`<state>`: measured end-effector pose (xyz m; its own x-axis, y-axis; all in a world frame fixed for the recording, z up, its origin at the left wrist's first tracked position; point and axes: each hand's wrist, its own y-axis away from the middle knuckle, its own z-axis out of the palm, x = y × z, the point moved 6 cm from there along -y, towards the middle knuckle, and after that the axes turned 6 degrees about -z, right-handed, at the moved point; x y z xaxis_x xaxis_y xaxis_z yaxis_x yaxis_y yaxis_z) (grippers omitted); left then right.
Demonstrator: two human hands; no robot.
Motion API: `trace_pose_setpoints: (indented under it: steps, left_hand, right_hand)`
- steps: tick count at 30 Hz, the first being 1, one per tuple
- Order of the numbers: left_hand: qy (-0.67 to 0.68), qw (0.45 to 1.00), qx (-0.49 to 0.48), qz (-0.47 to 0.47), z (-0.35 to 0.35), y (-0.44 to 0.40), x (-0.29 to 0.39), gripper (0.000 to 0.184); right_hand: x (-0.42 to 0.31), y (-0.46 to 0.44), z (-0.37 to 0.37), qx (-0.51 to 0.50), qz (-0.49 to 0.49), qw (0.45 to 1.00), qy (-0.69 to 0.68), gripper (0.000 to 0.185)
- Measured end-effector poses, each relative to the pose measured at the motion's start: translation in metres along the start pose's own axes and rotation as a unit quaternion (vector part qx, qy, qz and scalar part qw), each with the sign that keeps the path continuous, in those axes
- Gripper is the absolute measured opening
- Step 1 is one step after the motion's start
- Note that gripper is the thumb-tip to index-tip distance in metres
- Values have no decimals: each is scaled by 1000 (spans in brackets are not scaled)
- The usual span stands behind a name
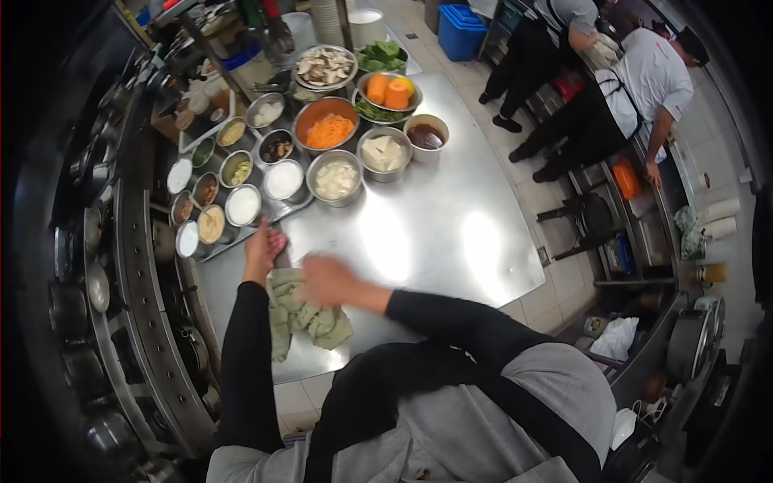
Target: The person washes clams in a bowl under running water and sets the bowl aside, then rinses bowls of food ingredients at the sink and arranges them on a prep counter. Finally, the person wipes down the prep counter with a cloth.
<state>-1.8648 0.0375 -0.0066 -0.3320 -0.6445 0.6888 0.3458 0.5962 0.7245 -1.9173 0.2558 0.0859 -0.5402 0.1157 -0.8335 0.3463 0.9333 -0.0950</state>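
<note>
My left hand [263,248] is at the front edge of a metal tray [291,208] that holds several metal containers of ingredients. Its fingers look curled at the tray's edge; whether they grip it is hard to tell. My right hand [326,280] is blurred by motion over a crumpled green cloth [310,318] on the steel table [451,233]. Whether it touches the cloth cannot be made out. Nearest beyond my hands stand containers of white powder [284,179], white liquid or powder [243,206] and pale cubes [336,179].
Bowls of shredded carrot [330,131], sliced mushrooms [324,66] and whole carrots [388,92] stand farther back, beside a tub of brown sauce [427,135]. Two people [636,88] work at a counter on the right. Stove shelves [153,322] line the left.
</note>
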Motion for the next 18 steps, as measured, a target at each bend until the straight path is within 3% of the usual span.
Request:
trace_pose_setpoints:
  steps: [1,3,5,6,7,8,9,11,12,13,15,16,17,18]
  left_hand:
    - [-44,999,-8,28,-1,12,5,41]
    - [-123,988,-20,94,-17,26,13,36]
    - [-169,963,4,212,-43,49,17,28]
    - [-187,954,10,236,-55,73,17,25]
    - [-206,944,20,257,-72,100,14,22]
    - [-238,935,47,259,-96,114,-1,21]
    - [-266,924,75,262,-115,123,-11,19]
    - [-218,937,29,270,-116,135,-47,19]
    - [-296,889,52,346,-86,157,-43,18]
    - [-370,826,74,420,-49,178,-34,22]
    - [-506,731,234,394,-27,201,-33,28]
    - [-563,673,309,367,-24,207,-35,33]
    - [-546,718,265,342,-31,198,-50,35]
    - [-523,758,241,308,-58,188,-71,37]
  right_hand:
    - [-32,13,23,41,-200,978,50,30]
    - [-38,46,59,33,-377,920,105,29]
    - [17,55,76,-55,-342,930,120,37]
    - [62,67,44,-60,-244,966,66,30]
    - [104,82,11,-110,-150,969,162,24]
    - [116,112,-61,130,-284,932,182,19]
    - [145,122,-117,144,-214,963,80,18]
    - [159,124,-187,158,-60,979,113,10]
    - [177,119,-189,92,-8,992,86,23]
    - [175,106,-180,112,14,993,-24,28]
    - [150,84,-143,140,67,960,-235,38]
    - [123,75,-124,118,12,981,-154,42]
    - [94,70,-105,80,-52,993,-75,46]
    - [69,69,-86,27,-53,998,33,46]
